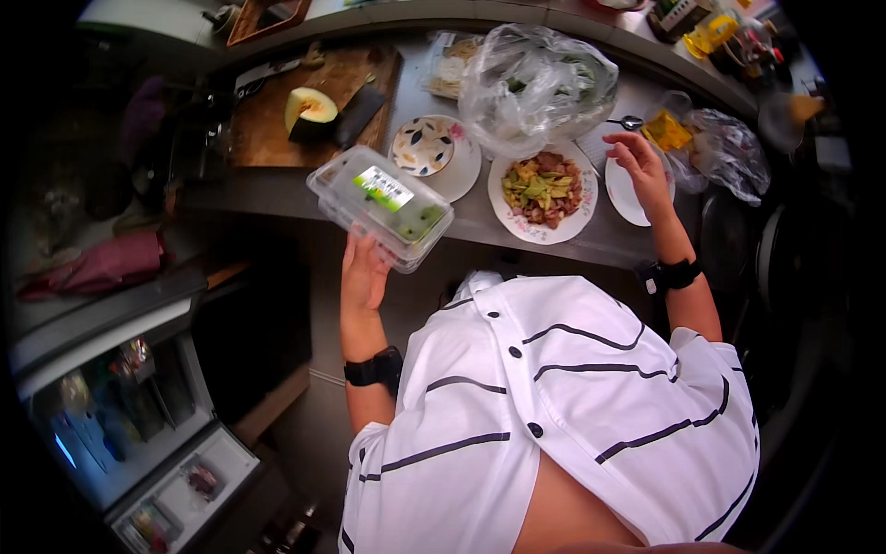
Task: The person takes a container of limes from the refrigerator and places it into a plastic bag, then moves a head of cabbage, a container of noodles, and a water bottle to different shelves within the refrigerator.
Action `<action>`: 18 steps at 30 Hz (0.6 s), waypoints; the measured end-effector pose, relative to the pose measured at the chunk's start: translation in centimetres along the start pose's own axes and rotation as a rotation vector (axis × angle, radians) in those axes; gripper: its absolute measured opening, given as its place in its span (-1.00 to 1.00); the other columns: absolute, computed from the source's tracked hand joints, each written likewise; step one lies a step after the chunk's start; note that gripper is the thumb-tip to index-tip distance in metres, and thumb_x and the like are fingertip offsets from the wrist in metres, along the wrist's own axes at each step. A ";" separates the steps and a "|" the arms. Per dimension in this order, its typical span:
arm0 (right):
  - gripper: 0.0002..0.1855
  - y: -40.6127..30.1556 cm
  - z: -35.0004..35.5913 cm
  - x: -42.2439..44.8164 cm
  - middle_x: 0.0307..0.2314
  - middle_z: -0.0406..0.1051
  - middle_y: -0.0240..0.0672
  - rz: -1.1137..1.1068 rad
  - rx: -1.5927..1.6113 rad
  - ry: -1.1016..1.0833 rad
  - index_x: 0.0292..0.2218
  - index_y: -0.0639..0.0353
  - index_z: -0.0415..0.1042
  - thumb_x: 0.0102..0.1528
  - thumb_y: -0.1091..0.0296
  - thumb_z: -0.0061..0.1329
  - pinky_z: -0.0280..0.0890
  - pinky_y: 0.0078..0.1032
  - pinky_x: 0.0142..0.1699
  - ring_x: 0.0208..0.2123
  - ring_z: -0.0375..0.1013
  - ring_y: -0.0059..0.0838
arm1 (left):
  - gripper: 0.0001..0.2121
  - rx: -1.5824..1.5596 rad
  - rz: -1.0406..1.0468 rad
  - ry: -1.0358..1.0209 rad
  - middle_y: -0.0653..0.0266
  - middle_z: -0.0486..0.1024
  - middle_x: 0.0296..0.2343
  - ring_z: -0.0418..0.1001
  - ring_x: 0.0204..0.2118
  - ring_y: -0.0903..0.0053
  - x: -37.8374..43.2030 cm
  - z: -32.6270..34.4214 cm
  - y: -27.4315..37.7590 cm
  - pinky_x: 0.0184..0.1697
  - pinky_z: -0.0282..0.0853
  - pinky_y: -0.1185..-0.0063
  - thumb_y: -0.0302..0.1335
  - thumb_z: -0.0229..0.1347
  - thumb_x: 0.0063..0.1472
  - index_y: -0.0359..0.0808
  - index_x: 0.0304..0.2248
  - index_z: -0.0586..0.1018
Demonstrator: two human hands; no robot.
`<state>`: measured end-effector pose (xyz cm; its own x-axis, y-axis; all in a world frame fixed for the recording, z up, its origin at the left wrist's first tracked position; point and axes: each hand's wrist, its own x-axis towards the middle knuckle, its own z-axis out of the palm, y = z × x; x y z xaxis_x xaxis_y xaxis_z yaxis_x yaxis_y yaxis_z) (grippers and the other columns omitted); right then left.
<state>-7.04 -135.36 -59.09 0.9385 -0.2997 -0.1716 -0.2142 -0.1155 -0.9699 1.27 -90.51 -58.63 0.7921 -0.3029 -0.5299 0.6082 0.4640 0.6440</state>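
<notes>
My left hand (pixel 367 270) holds a clear plastic clamshell box (pixel 381 208) by its near side; green produce lies in it and a label is on its lid. My right hand (pixel 640 170) is held over a white plate (pixel 616 197), fingers apart, with nothing in it. Between the hands, a floral plate (pixel 509 225) bears chopped meat and green and yellow pieces. Behind the box, a leaf-patterned bowl (pixel 423 145) sits on another plate (pixel 471 170). A large clear plastic bag (pixel 540 90) with greens inside lies beyond them.
On the wooden cutting board (pixel 259 138) are a cut melon (pixel 311 114), a cleaver (pixel 360 114) and a knife. At right lie a metal spoon (pixel 626 122), a yellow packet (pixel 666 130) and a crumpled plastic bag (pixel 734 152). An open refrigerator drawer (pixel 187 485) is at lower left.
</notes>
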 end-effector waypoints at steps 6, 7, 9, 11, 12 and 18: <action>-0.27 -11.5 15.9 0.1 0.05 0.16 -0.20 -0.493 -0.263 -0.642 0.09 0.10 0.12 -0.06 0.23 0.14 0.15 -0.42 0.08 0.04 0.22 -0.23 | -0.51 0.075 0.049 -0.008 0.24 0.37 -0.13 0.43 -0.16 0.52 -0.8 -1.1 0.6 -0.15 0.35 0.57 -0.44 -0.02 0.21 -0.25 0.10 0.13; -0.27 -12.0 18.3 0.0 0.05 0.16 -0.20 -0.506 -0.272 -0.667 0.09 0.10 0.12 -0.06 0.23 0.14 0.15 -0.42 0.08 0.04 0.22 -0.23 | -0.51 0.107 0.045 -0.012 0.25 0.39 -0.15 0.44 -0.18 0.56 -1.1 -1.6 0.7 -0.17 0.35 0.60 -0.43 0.00 0.19 -0.24 0.09 0.15; -0.18 -12.1 22.5 -0.2 0.13 0.05 -0.25 -0.670 -0.471 -0.778 0.14 0.02 0.05 -0.08 0.23 0.17 0.17 -0.41 0.06 0.10 0.15 -0.29 | -0.50 0.137 0.051 -0.021 0.26 0.41 -0.20 0.46 -0.24 0.58 -1.8 -2.8 1.2 -0.19 0.35 0.63 -0.41 0.05 0.16 -0.24 0.06 0.18; -0.20 -12.0 25.6 0.0 0.10 0.08 -0.19 -0.700 -0.456 -0.818 0.14 0.07 0.05 -0.07 0.26 0.14 0.17 -0.35 0.07 0.06 0.18 -0.16 | -0.51 0.115 0.096 0.019 0.22 0.42 -0.20 0.48 -0.24 0.51 -3.0 -4.6 1.4 -0.20 0.38 0.60 -0.41 0.02 0.18 -0.26 0.07 0.16; -0.21 -12.1 27.2 -0.1 0.08 0.11 -0.13 -0.713 -0.433 -0.837 0.14 0.12 0.04 -0.06 0.30 0.11 0.16 -0.29 0.09 0.02 0.21 -0.03 | -0.52 0.109 0.119 0.049 0.17 0.43 -0.20 0.49 -0.24 0.45 -3.9 -5.9 1.5 -0.21 0.40 0.57 -0.42 -0.02 0.20 -0.29 0.07 0.15; -0.44 -10.5 35.8 -3.1 -0.04 0.26 -0.29 -0.268 -0.091 -0.987 0.13 0.25 0.03 0.19 0.21 -0.15 0.22 -0.56 -0.03 -0.06 0.26 -0.56 | -0.50 -0.131 0.203 0.151 0.11 0.42 -0.22 0.46 -0.20 0.38 -10.9 -13.7 2.8 -0.18 0.38 0.55 -0.47 -0.01 0.16 -0.27 0.08 0.14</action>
<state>2.00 -99.28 -54.53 0.7544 0.6540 -0.0564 0.0543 -0.1478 -0.9875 -6.35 -74.46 -58.62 0.8743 -0.0698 -0.4804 0.4189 0.6087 0.6738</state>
